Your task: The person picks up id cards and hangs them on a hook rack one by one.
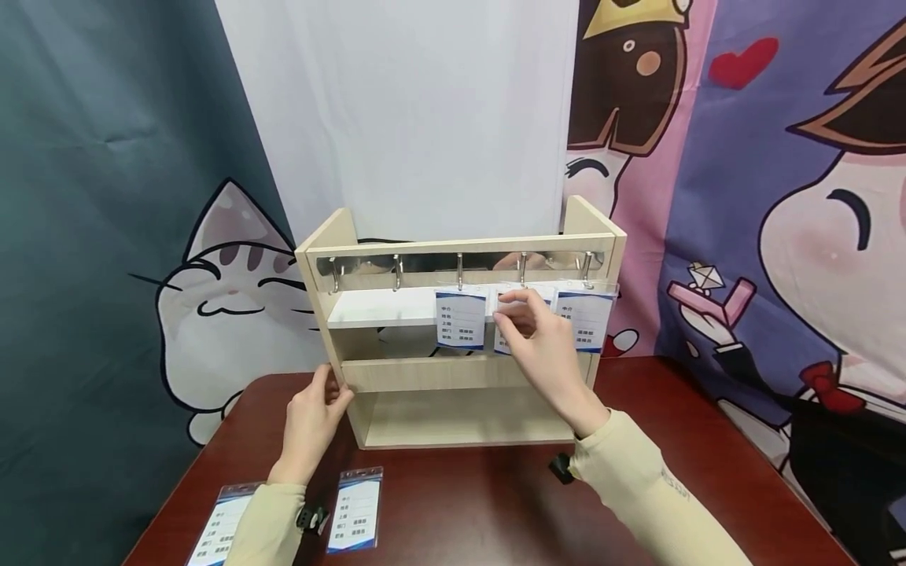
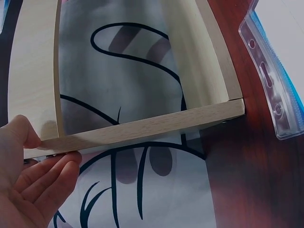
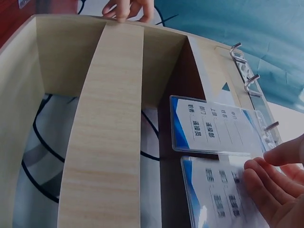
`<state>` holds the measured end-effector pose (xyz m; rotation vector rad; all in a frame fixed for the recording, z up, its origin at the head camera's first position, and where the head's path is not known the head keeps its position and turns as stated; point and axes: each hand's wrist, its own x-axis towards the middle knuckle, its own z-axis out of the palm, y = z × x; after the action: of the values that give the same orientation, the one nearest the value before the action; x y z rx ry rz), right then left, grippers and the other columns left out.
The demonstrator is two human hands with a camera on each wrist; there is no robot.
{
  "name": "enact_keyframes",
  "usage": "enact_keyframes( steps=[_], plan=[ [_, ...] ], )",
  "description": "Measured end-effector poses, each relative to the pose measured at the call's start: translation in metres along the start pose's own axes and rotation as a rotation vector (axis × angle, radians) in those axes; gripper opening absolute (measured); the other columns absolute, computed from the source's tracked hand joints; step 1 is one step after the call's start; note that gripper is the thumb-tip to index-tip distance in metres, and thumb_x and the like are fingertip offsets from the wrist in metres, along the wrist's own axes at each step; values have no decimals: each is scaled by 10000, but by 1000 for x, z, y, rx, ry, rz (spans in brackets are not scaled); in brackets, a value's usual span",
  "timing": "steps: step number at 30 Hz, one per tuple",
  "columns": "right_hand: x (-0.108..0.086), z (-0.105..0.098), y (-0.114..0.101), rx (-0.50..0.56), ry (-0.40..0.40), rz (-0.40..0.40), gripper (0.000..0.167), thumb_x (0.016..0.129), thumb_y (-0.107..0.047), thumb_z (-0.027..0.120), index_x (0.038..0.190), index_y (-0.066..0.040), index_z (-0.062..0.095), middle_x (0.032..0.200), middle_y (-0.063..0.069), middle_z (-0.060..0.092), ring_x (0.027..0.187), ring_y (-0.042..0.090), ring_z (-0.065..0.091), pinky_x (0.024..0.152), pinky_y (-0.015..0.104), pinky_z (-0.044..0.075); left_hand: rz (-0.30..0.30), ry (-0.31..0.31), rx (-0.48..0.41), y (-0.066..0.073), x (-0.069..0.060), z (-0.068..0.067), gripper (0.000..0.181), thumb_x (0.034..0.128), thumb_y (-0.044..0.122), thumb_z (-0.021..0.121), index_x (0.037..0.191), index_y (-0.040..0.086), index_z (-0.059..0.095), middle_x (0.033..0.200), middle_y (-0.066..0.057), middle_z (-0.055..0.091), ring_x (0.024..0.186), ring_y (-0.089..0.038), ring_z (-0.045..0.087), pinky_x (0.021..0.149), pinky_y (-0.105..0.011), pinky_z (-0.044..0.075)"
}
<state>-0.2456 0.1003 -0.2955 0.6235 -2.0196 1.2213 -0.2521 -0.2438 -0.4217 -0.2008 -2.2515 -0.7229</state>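
My left hand (image 1: 311,420) grips the left side panel of a small pale wooden shelf unit (image 1: 460,376); in the left wrist view its thumb is on one face and fingers behind. Three clear badge holders with white-and-blue cards hang in front: a left badge (image 1: 461,318), a middle badge (image 3: 216,190) and a right badge (image 1: 584,318). My right hand (image 1: 541,342) is in front of the middle badge and partly covers it. Its fingers are loosely bent, with a gap between thumb and forefinger. The middle card's print looks blurred in the right wrist view.
A metal strip with several hooks crosses the shelf's top; the two left hooks (image 1: 398,273) are bare. On the dark red table (image 1: 439,503) lie another badge (image 1: 355,511) and one (image 1: 221,527) partly under the left sleeve. Cartoon-printed curtains (image 1: 396,118) stand behind.
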Motion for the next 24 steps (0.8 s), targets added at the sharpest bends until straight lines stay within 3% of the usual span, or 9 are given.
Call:
enact_keyframes(
  steps=[9, 13, 18, 24],
  plan=[
    [-12, -30, 6, -12, 69, -33, 212, 901, -26, 745, 1099, -35, 672, 922, 73, 762, 789, 186, 725, 698, 153, 530, 13, -13, -17, 0, 3, 3, 262, 866, 38, 715, 1092, 47, 584, 836, -135, 711, 743, -276, 704, 625, -470, 571],
    [-15, -47, 12, -29, 127, -37, 196, 904, -32, 745, 1091, -37, 686, 926, 66, 762, 786, 93, 703, 701, 122, 515, 12, -12, -17, 0, 3, 2, 270, 870, 36, 709, 1108, 35, 581, 838, -148, 709, 744, -290, 706, 624, -480, 572],
    [-21, -69, 21, -61, 209, -1, 210, 899, -44, 754, 1102, -48, 699, 936, 78, 757, 795, -46, 656, 689, 91, 476, 7, -19, -18, -1, 1, 0, 286, 883, 49, 709, 1137, 35, 579, 850, -150, 712, 751, -287, 706, 628, -484, 574],
    [-35, -89, 39, -112, 266, 68, 197, 900, -65, 758, 1085, -32, 698, 939, 90, 747, 786, -60, 647, 694, 85, 477, -11, -31, -16, -1, -3, -1, 286, 883, 50, 711, 1136, 41, 577, 855, -153, 713, 756, -291, 705, 637, -487, 572]
  ],
)
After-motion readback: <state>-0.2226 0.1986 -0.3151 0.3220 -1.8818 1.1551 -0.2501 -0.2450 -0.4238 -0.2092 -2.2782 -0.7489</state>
